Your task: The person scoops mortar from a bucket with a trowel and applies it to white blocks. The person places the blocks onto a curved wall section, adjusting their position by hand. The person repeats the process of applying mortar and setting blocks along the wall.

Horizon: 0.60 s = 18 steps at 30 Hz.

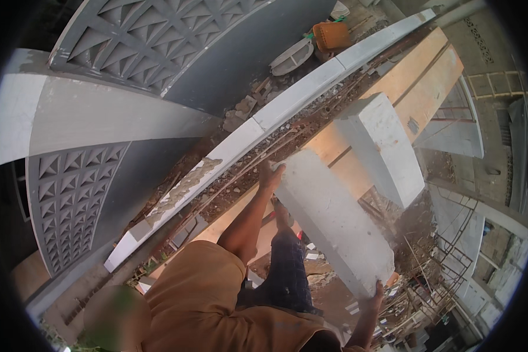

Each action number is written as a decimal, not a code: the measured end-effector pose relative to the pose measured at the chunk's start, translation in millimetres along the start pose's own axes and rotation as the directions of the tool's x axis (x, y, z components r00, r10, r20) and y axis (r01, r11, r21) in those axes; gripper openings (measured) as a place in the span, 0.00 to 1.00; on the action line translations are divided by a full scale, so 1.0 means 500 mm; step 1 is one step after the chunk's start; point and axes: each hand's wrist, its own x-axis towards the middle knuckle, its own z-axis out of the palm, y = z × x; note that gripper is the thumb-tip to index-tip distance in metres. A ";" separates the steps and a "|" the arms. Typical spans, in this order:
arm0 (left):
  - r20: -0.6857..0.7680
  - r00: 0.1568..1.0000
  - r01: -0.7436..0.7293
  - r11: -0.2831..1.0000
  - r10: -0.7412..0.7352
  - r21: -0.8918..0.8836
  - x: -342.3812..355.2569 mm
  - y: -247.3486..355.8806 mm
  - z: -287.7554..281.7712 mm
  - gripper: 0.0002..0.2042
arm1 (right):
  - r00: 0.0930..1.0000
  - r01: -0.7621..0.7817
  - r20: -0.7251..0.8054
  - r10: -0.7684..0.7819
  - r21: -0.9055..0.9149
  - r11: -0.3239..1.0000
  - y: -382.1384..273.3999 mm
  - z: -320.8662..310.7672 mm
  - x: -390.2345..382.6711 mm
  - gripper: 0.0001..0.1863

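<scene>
Two hands carry one long white concrete block [334, 220] in mid-air, just right of the scene's middle. Its long axis runs from the far left down to the near right, with the far end a little higher and the near end tipped toward the ground below. The left hand [271, 175] grips the far end, fingers curled over the block's upper corner, the arm stretched out straight. The right hand [376, 290] holds the near end from beneath, fingers wrapped up around the lower edge; only the fingertips show, so how tightly they close cannot be told.

Just beyond the carried block, a second white block [387, 146] of the same kind rests on a pale wooden beam [419, 82] that runs away to the far right. Left of the beam a line of white blocks forms a low wall [287, 102], with a smear of grey mortar [185, 185] on its nearer part. Farther left stands a grey patterned panel [70, 199]. An orange bucket [331, 35] sits far off near the top.
</scene>
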 end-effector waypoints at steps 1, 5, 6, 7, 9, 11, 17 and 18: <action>-0.022 0.995 0.092 0.995 -0.093 -0.034 -0.030 -0.075 -0.045 0.33 | 0.999 -0.035 0.004 0.035 -0.086 0.996 -0.031 0.027 -0.020 0.43; -0.085 0.874 0.470 0.877 -0.478 -0.099 -0.170 -0.295 -0.233 0.33 | 0.992 -0.059 0.082 0.099 -0.396 0.916 -0.095 0.175 -0.055 0.45; -0.089 0.812 0.567 0.816 -0.576 -0.112 -0.217 -0.316 -0.278 0.33 | 0.988 -0.066 0.088 0.123 -0.480 0.875 -0.112 0.202 -0.047 0.45; -0.121 0.784 0.592 0.792 -0.609 -0.150 -0.263 -0.362 -0.309 0.32 | 0.986 -0.068 0.091 0.141 -0.553 0.831 -0.124 0.228 -0.038 0.45; -0.178 0.719 0.629 0.738 -0.672 -0.245 -0.353 -0.447 -0.345 0.32 | 0.981 0.006 0.147 0.130 -0.684 0.730 -0.130 0.308 -0.026 0.45; -0.230 0.662 0.605 0.690 -0.713 -0.397 -0.417 -0.529 -0.364 0.30 | 0.964 0.152 0.254 0.074 -0.760 0.631 -0.099 0.408 -0.046 0.46; -0.022 0.642 0.387 0.349 -0.766 -0.853 -0.641 -0.934 -0.332 0.31 | 0.857 0.508 0.513 0.053 -0.857 0.081 0.092 0.715 -0.200 0.54; 0.130 0.484 0.517 0.163 -0.865 -0.840 -0.644 -0.825 -0.410 0.34 | 0.789 0.613 0.611 0.069 -0.790 -0.005 0.149 0.759 -0.218 0.57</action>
